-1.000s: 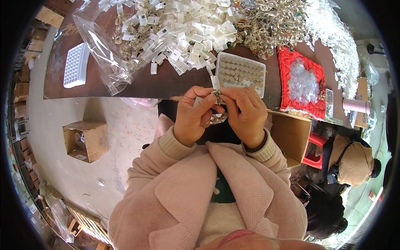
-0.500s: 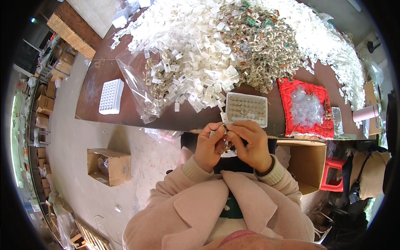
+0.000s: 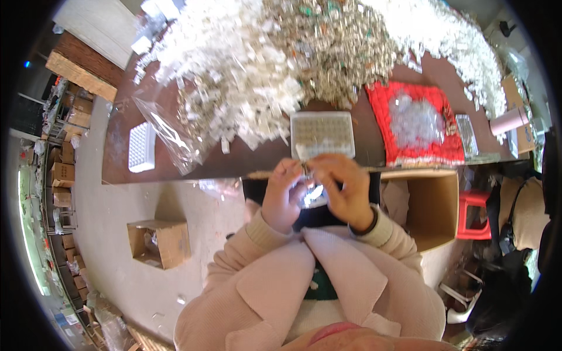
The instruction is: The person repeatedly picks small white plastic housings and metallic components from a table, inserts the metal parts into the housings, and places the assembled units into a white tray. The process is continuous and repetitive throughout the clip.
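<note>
My left hand (image 3: 281,193) and my right hand (image 3: 346,190) meet in front of me at the table's near edge. Their fingertips are pinched together round a small metal piece, blurred and mostly covered by the fingers. A small white rectangular tag (image 3: 301,152) sticks up from it. Between the palms a bright, shiny patch (image 3: 313,196) shows; what it is I cannot make out. Just beyond the fingers lies a white tray (image 3: 293,136) with rows of small round greyish pieces.
Heaps of small white plastic pieces (image 3: 234,76) and metal pieces (image 3: 333,58) cover the brown table (image 3: 193,167). A red cloth (image 3: 404,155) bears clear bits. A white rack (image 3: 140,149) stands left. Cardboard boxes (image 3: 170,243) (image 3: 436,213) and a red stool (image 3: 474,216) are below.
My view has shifted, so the table sits further up and left. My fingers have turned slightly round the small piece. A bright glint now shows between my palms.
</note>
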`<state>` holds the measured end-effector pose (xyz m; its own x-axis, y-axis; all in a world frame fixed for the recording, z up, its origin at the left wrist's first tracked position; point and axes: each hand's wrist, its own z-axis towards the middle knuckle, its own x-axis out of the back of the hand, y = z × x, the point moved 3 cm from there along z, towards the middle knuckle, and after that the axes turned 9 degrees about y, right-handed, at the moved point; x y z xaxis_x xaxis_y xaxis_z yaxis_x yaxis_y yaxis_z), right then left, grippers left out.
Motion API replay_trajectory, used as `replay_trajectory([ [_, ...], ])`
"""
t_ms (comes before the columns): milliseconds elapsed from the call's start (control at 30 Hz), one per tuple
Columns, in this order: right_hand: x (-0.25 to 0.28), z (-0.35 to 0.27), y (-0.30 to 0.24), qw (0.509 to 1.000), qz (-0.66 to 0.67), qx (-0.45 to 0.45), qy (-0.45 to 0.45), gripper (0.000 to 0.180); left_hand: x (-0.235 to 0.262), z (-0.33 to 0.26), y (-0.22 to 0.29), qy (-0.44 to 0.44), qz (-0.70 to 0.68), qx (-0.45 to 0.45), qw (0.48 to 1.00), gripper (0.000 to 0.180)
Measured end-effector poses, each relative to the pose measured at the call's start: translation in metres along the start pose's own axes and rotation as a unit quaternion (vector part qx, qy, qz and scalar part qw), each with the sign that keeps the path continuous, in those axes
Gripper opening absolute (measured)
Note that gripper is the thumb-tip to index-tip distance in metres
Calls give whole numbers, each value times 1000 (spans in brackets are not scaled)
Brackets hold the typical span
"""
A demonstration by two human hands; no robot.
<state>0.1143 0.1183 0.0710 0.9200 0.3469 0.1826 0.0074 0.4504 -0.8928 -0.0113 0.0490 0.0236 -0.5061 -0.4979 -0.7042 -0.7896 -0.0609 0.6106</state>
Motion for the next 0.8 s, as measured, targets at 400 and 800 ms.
replay_trajectory([
  [400,5,4,9,993,61,-101,29,14,-2,-7,-9,-81,-101,82,988,12],
  [800,1,5,-5,987,80,135,-10,29,-12,-16,-7,-10,-140,80,987,13],
])
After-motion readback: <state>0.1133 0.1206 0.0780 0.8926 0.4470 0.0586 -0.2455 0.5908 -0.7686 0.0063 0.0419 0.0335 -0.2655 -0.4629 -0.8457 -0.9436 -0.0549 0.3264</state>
